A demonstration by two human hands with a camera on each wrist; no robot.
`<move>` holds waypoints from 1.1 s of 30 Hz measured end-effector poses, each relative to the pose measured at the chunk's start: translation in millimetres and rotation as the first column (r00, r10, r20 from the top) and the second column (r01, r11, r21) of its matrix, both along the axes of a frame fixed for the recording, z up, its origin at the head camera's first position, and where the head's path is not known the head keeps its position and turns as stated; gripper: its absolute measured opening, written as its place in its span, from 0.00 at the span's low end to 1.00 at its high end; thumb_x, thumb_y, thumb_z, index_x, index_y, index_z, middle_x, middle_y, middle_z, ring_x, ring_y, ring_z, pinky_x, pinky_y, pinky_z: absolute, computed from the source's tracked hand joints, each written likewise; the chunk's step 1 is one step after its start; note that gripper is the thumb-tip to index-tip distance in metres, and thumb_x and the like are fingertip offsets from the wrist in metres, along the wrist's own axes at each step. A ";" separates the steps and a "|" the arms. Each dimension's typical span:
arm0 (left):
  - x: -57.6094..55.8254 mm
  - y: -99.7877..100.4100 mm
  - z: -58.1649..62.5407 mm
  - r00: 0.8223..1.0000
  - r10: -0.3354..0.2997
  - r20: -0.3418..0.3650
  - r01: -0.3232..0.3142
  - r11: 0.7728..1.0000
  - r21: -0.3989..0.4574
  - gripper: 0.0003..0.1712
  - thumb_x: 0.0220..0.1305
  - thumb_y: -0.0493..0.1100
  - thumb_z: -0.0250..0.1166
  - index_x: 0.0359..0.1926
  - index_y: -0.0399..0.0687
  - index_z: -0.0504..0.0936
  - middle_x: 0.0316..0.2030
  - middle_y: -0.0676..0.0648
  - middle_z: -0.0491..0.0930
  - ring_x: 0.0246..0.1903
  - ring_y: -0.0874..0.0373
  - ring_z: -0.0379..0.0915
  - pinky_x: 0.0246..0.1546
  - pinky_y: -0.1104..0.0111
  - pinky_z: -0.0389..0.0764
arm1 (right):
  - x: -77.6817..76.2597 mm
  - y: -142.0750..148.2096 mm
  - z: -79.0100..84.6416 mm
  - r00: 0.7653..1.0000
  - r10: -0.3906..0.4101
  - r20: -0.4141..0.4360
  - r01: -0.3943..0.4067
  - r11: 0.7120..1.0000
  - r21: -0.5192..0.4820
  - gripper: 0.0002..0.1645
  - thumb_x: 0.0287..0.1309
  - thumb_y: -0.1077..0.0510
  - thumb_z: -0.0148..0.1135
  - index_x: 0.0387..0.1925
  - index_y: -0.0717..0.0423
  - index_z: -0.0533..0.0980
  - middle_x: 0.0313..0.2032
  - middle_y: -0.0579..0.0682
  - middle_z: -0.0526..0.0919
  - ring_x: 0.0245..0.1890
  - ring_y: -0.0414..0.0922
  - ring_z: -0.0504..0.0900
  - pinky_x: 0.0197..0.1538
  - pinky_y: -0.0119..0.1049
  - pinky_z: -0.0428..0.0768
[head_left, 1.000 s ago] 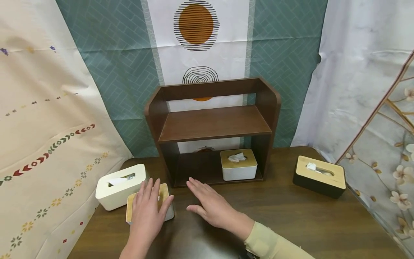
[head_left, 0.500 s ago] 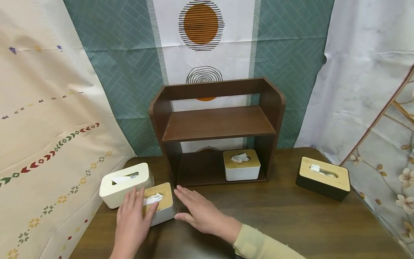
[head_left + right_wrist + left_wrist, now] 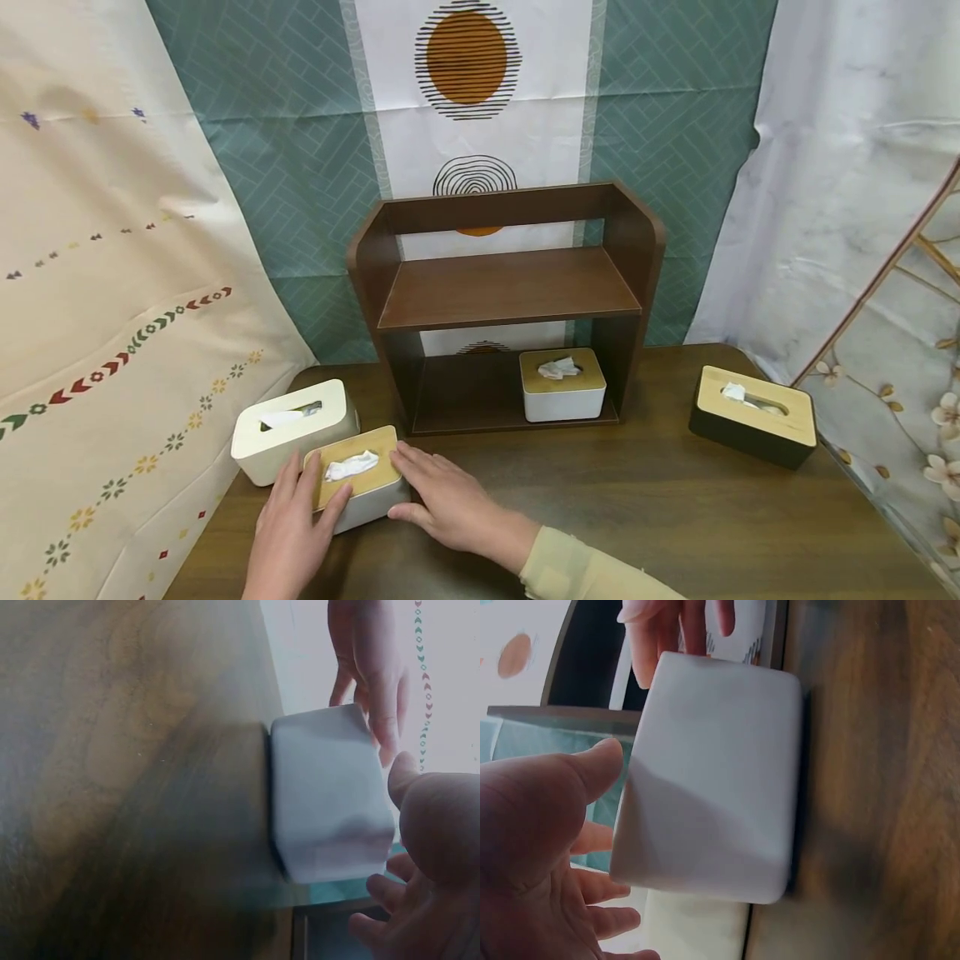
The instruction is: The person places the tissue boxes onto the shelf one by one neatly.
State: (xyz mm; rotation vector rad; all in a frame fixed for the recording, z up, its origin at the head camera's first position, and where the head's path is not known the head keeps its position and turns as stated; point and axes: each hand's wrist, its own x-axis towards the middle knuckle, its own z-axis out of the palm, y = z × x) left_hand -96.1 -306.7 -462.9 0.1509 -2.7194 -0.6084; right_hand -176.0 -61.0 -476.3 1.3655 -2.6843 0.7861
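Four tissue boxes (image 3: 358,483) (image 3: 292,429) (image 3: 563,385) (image 3: 753,414), one bookshelf (image 3: 510,287)

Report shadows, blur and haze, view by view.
Head: mostly sharp, fairly evenly lit; left wrist: a shadow darkens part of the wood-lidded tissue box, and the wooden tabletop looks blurred; right wrist: hazy and soft, with the patterned cloth washed out pale.

White tissue box (image 3: 367,503), wood-toned lid (image 3: 377,477), white tissue tuft (image 3: 352,465) poking out, upright on brown table (image 3: 600,508), at seven o'clock in head view, long side slanting towards two o'clock
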 end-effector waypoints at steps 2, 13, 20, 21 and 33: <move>1.2 -2.1 -0.9 0.999 0.004 0.031 -0.005 1.000 0.010 0.45 0.80 0.58 0.68 0.80 0.29 0.66 0.79 0.19 0.56 0.79 0.20 0.51 0.67 0.23 0.60 | 0.3 -1.9 -1.7 1.000 -0.009 0.005 0.009 1.000 0.000 0.47 0.81 0.32 0.54 0.87 0.53 0.60 0.86 0.50 0.58 0.84 0.47 0.62 0.82 0.45 0.64; 2.2 -7.3 -2.8 0.989 0.017 0.146 -0.023 0.999 0.037 0.49 0.83 0.63 0.62 0.82 0.28 0.62 0.82 0.19 0.49 0.78 0.18 0.52 0.69 0.23 0.60 | 2.0 -7.5 -4.3 0.998 -0.058 0.001 0.058 0.998 -0.006 0.46 0.81 0.32 0.56 0.86 0.51 0.62 0.86 0.54 0.60 0.81 0.51 0.68 0.78 0.46 0.71; 1.5 -9.0 -3.9 0.981 0.019 0.191 -0.026 0.999 0.036 0.49 0.85 0.64 0.59 0.83 0.28 0.59 0.81 0.18 0.51 0.78 0.19 0.53 0.70 0.25 0.62 | 3.8 -9.7 -2.6 0.996 -0.057 0.066 0.059 0.998 -0.018 0.46 0.81 0.34 0.57 0.87 0.53 0.61 0.85 0.57 0.61 0.81 0.53 0.68 0.77 0.47 0.71; 1.7 -9.0 -4.1 0.980 0.021 0.198 -0.029 0.999 0.040 0.49 0.85 0.64 0.59 0.83 0.29 0.59 0.81 0.19 0.51 0.78 0.19 0.53 0.71 0.25 0.62 | 4.2 -9.9 -2.3 0.996 -0.054 0.067 0.056 0.998 -0.020 0.46 0.82 0.34 0.57 0.87 0.53 0.61 0.84 0.57 0.62 0.81 0.53 0.68 0.77 0.47 0.72; 1.5 -6.3 -4.5 0.965 0.046 0.259 -0.068 0.995 0.075 0.52 0.85 0.66 0.56 0.86 0.32 0.53 0.81 0.25 0.57 0.74 0.21 0.62 0.67 0.28 0.68 | 5.7 -12.6 -4.7 0.996 -0.053 0.069 0.056 0.998 -0.034 0.46 0.83 0.35 0.56 0.86 0.56 0.61 0.84 0.60 0.62 0.80 0.53 0.69 0.75 0.48 0.74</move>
